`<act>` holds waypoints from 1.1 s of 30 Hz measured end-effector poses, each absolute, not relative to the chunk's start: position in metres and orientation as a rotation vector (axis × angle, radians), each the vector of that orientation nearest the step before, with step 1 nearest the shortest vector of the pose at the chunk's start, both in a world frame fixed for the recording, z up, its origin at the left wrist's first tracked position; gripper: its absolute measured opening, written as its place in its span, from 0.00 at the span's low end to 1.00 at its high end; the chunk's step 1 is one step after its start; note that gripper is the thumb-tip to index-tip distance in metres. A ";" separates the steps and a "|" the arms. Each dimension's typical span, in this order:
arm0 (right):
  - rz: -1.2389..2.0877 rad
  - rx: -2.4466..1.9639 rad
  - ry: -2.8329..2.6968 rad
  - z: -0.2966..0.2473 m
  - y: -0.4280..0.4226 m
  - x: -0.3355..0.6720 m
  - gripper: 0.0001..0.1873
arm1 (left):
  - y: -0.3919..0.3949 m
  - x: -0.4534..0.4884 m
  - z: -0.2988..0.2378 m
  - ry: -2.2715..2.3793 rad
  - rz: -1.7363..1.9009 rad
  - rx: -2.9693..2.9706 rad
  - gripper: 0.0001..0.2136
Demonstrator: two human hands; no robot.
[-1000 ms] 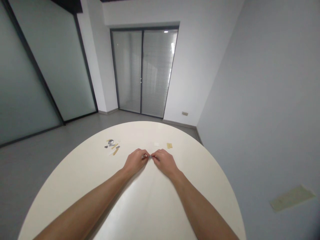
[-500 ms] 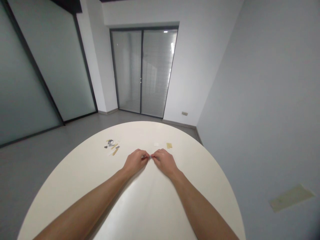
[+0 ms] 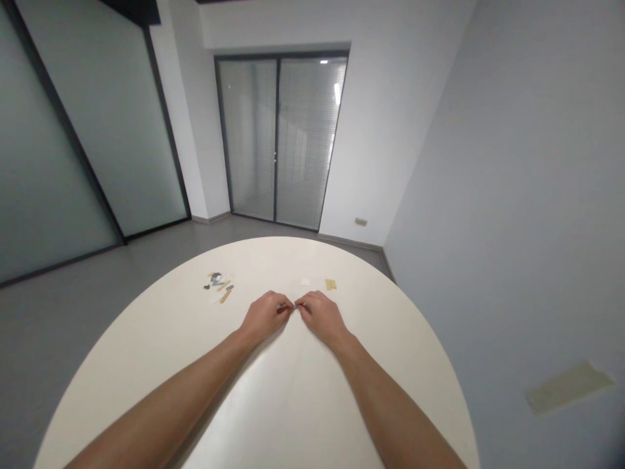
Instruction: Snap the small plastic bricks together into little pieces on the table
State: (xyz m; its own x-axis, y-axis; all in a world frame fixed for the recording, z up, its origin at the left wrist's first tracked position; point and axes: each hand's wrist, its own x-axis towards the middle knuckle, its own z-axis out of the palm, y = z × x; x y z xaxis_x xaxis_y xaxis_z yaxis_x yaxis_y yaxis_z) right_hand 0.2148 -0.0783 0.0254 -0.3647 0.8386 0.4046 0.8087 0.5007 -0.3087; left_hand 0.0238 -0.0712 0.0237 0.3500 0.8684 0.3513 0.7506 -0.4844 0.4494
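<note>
My left hand and my right hand meet fingertip to fingertip over the middle of the white round table. Both are closed in a pinch. Between the fingertips shows a tiny greyish piece, too small and too covered to name. Just beyond the right hand lie a small white square and a pale yellow piece that looks like paper or tape.
Left of my hands is a loose cluster of small grey, white and yellow pieces, with a yellow strip at its near side. A wall rises on the right. Glass doors stand behind the table.
Hardly anything differs. The fingertips have shifted very slightly at the pinch, and the pieces on the table lie as before.
</note>
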 end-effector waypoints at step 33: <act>0.069 -1.432 -2.173 0.025 -0.079 0.215 0.09 | -0.075 0.025 0.031 1.388 0.694 2.724 0.11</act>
State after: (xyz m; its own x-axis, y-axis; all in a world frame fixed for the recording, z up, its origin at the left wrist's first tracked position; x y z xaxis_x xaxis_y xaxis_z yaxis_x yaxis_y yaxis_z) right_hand 0.2148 -0.0786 0.0255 -0.2965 0.8670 0.4006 0.8398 0.4364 -0.3230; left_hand 0.0255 -0.0747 0.0306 0.5099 0.7710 0.3816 0.7679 -0.6078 0.2020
